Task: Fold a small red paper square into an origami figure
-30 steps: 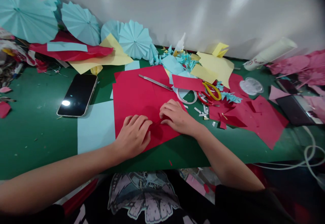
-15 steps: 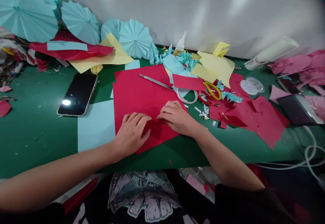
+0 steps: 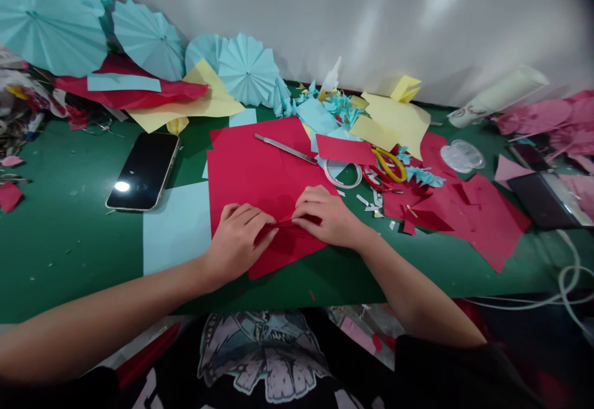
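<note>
A narrow piece of folded red paper (image 3: 284,224) stretches between my two hands over larger red paper sheets (image 3: 250,177). My left hand (image 3: 240,236) is closed, its thumb and fingertips pinching the left end of the fold. The right end is pinched by my right hand (image 3: 327,216), also closed. Red on red makes the folded piece's outline hard to follow, and its ends are hidden by my fingers. Above my hands, a slim metal craft knife (image 3: 285,148) lies on the sheets. Light blue paper (image 3: 176,226) sticks out at the left.
A phone (image 3: 143,171) lies left on the green table (image 3: 69,260). To the right are a white tape ring (image 3: 343,183), yellow-handled pliers (image 3: 390,164), red scraps (image 3: 473,217) and a dark device (image 3: 541,198). Pleated blue paper fans (image 3: 247,72) line the wall.
My thumbs have come up against the fingertips, and both hands now pinch the folded red paper, which shows as a narrow strip between them. The surrounding things stay put.
</note>
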The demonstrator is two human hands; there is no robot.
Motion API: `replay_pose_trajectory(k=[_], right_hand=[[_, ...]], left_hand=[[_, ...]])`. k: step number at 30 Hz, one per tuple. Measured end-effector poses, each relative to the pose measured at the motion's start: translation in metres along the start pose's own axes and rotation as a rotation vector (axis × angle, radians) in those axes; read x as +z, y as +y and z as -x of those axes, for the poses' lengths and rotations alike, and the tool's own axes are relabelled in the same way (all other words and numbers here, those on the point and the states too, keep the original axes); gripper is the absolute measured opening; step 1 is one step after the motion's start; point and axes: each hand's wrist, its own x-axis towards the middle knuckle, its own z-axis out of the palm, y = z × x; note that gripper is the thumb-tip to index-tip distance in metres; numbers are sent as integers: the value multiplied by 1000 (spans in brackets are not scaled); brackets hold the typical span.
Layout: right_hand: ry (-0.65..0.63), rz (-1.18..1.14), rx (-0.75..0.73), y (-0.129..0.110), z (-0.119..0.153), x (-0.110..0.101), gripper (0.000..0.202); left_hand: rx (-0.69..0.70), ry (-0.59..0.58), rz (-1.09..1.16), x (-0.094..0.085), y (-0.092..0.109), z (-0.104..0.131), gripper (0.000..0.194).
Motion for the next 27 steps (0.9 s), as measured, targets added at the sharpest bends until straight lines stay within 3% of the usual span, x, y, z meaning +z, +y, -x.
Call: replay_pose_trajectory(k=[7, 14, 17, 21, 24, 27], right_hand=[[92, -60, -33, -1, 0, 0, 15], [157, -26, -66, 0, 0, 1, 12], [207, -19, -79, 0, 0, 1, 13], [307, 28, -132, 1, 0, -1, 11], [344, 91, -190, 1, 0, 0, 11], [329, 110, -184, 0, 0, 5, 13]], left_hand=[[12, 83, 95, -2, -4, -4, 13], [58, 88, 40, -3, -11, -5, 16], [-114, 44, 166, -5, -10, -7, 14], [-432, -101, 585, -10, -5, -12, 15], [-520, -198, 841, -10, -1, -14, 22], [-535, -221, 891, -7, 1, -12, 27]])
